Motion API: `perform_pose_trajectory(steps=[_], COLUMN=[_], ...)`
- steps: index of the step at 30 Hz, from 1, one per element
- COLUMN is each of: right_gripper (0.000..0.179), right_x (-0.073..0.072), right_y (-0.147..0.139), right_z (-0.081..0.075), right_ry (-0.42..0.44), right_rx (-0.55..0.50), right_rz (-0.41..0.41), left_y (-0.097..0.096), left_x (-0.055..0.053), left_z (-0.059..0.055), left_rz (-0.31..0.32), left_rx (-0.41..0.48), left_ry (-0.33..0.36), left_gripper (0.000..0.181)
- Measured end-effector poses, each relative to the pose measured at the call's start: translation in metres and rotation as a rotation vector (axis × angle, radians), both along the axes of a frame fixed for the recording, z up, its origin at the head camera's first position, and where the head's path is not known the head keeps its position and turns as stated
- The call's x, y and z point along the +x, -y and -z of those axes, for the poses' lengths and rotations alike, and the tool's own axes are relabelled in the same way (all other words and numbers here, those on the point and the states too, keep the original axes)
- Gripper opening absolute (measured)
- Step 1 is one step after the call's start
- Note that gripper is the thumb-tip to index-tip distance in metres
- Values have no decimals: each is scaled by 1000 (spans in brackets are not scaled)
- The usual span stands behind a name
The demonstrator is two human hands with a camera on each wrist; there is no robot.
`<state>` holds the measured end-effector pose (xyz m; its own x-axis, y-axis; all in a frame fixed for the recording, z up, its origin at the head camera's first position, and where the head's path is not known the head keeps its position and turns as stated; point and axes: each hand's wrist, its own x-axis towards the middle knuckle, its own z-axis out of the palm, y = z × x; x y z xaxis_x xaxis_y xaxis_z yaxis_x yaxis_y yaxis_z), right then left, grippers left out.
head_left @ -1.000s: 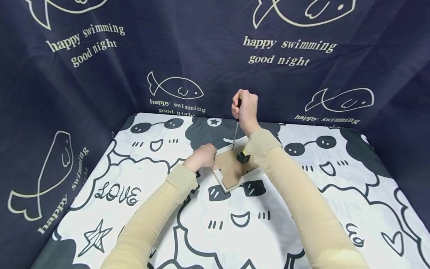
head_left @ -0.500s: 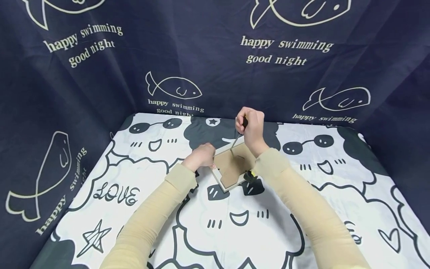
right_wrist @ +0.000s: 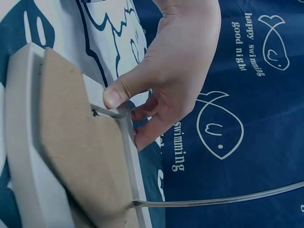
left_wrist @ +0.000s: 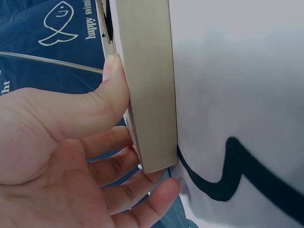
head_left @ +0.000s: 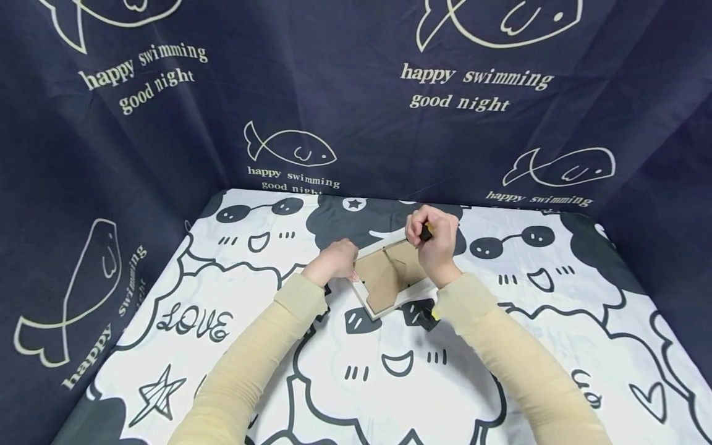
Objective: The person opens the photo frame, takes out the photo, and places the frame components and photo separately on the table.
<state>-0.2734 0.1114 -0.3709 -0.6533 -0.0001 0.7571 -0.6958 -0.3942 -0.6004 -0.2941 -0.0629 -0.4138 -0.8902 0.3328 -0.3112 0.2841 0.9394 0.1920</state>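
Grip: both hands closed, left hand [head_left: 334, 259] pinching the left end of the white picture frame [head_left: 362, 293], right hand [head_left: 436, 238] wrapped round the screwdriver [right_wrist: 218, 201]. Left to right: navy curtain [head_left: 356, 74] down the left side and across the far side, white line fish plus "happy swimming good night" print. Tablecloth [head_left: 423, 395], white with black cartoon print; "LOVE" and a star on its left part. Left sleeve [head_left: 245, 358], beige, comes in from the near left. Left thumb sits on the frame's back edge, fingers curled against the outer side. Frame lies back up on the cloth, mid-table toward the far side, set at an angle. Brown backing board [head_left: 384, 278] inside the rim, angled outline at the near left, dark gap along part of its edge in the right wrist view. Small dark tab [right_wrist: 95, 113] at the board's left edge, just beside the thumb. Screwdriver shaft runs low from the right; tip meets the frame's far inner edge, exact contact can't be made out. Handle black and yellow, mostly hidden in the fist. Right sleeve [head_left: 517, 352], also beige, from the near right. Heart print on the cloth beyond it, far right.
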Motion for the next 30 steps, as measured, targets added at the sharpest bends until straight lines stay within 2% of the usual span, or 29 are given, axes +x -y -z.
perform_pose_trajectory(steps=[7,10,15,20,26,30], right_gripper=[41,41,46,53,55,44], right_x=[8,14,22,26,31,34], right_y=[-8,-12,-20,-37,-60,-72], right_z=[4,-1,-12,-21,-33,-29], right_ry=[-84,-108,-215,-311,-389,-381], right_rx=[-38,-35,34,231,638,886], right_rz=[-20,-13,41,138,353,438], left_y=[-1,-1,-1,-1,1,2], left_x=[5,6,7,8,12,14], left_z=[-1,0,2,3,6,6], left_rz=[-10,-26,-54,-76,-123,-150], left_rx=[13,20,22,11,24,50], left_ry=[-20,-27,-39,-54,-67,-79], left_gripper=[46,46,45,42,56,63])
